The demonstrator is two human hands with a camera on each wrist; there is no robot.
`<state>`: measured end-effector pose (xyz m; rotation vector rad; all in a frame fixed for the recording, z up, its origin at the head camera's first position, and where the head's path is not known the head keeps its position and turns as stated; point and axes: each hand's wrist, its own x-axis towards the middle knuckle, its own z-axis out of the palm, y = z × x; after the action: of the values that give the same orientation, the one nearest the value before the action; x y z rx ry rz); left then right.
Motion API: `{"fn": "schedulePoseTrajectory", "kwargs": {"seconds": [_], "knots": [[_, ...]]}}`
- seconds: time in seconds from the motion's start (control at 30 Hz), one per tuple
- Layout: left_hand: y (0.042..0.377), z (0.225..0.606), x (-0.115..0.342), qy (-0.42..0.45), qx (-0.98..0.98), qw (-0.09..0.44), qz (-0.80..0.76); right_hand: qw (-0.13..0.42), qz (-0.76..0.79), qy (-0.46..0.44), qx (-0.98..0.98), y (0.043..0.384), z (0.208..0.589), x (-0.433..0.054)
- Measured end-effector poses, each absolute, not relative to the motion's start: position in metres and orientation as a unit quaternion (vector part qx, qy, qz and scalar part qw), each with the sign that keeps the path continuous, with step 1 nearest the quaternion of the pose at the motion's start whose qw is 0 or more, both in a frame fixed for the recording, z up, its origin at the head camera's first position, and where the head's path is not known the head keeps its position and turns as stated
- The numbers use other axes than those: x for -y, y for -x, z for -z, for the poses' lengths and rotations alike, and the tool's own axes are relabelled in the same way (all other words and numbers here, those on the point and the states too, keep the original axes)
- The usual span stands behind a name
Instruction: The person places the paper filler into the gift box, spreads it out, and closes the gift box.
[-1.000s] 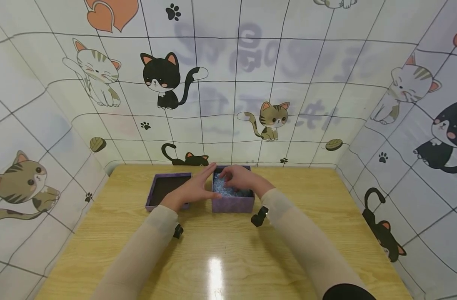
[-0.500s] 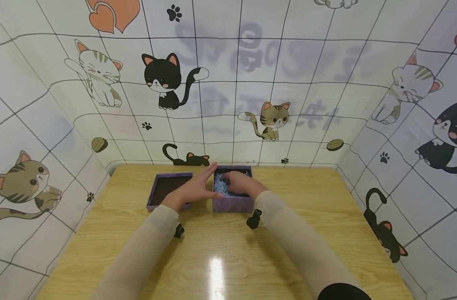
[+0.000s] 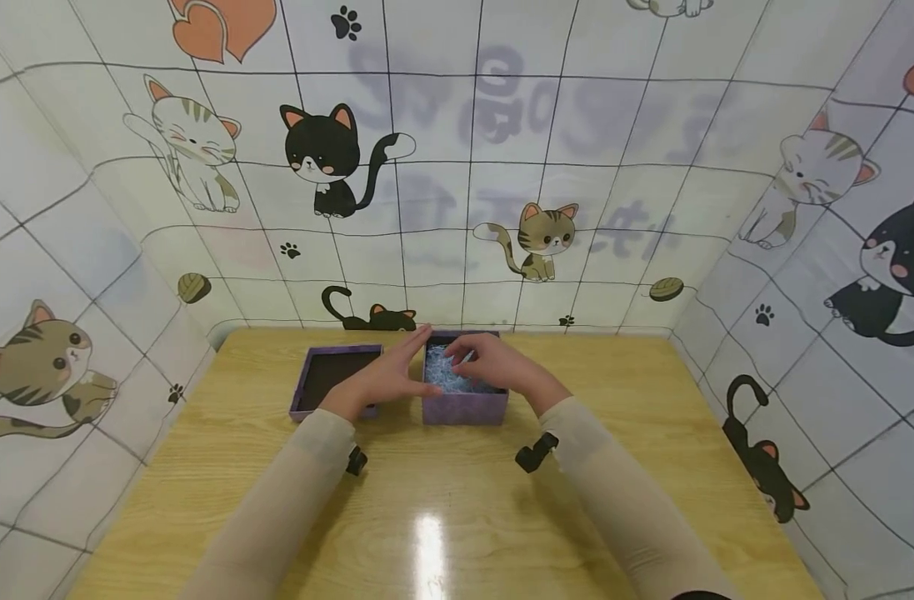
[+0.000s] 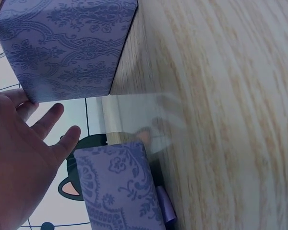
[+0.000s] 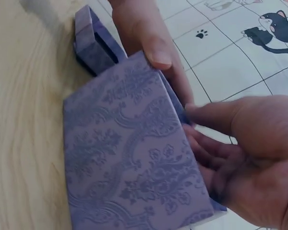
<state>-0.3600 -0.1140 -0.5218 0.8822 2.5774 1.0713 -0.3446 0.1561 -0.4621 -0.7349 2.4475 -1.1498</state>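
A purple patterned box (image 3: 466, 409) stands uncovered at the table's far side, holding pale blue shredded filler (image 3: 443, 372). My left hand (image 3: 382, 379) spans its left side with straight fingers, the thumb at the near corner and fingertips near the far one. In the right wrist view that thumb (image 5: 159, 53) lies on the box corner. Over the filler is my right hand (image 3: 497, 365), its fingers loosely bent down, with a gap between thumb and forefinger and nothing visible in it. The box wall (image 5: 129, 153) partly hides these fingertips in the right wrist view.
Left of the box lies its shallow purple lid (image 3: 299, 392), dark inside face up, partly behind my left hand. A small purple tab (image 4: 167, 206) sticks out beside the lid. Cat-printed sheeting (image 3: 434, 192) rises behind and at both sides of the wooden table (image 3: 367, 533).
My right hand dips into the filler, then lifts and draws back slightly to the right. The left hand stays at the box, and the box and lid keep their places.
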Motion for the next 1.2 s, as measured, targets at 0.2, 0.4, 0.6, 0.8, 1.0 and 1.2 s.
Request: {"fn": "schedulePoseTrajectory", "kwargs": {"seconds": [0.2, 0.4, 0.6, 0.8, 1.0, 1.2], "knots": [[0.361, 0.522, 0.116, -0.299, -0.870, 0.111, -0.375, 0.248, 0.443, 0.254, -0.823, 0.348, 0.469, -0.146], [0.360, 0.523, 0.115, -0.306, -0.867, 0.111, -0.378, 0.271, 0.380, 0.237, -0.852, 0.357, 0.483, -0.136], [0.360, 0.522, 0.115, -0.305, -0.867, 0.110, -0.377, 0.261, 0.349, 0.231, -0.870, 0.358, 0.481, -0.131], [0.358, 0.520, 0.115, -0.307, -0.868, 0.110, -0.375, 0.250, 0.365, 0.244, -0.863, 0.355, 0.475, -0.133], [0.354, 0.518, 0.116, -0.300, -0.867, 0.103, -0.384, 0.225, 0.428, 0.240, -0.842, 0.352, 0.465, -0.144], [0.349, 0.510, 0.127, -0.281, -0.865, 0.071, -0.409, 0.202, 0.470, 0.239, -0.825, 0.344, 0.455, -0.142]]}}
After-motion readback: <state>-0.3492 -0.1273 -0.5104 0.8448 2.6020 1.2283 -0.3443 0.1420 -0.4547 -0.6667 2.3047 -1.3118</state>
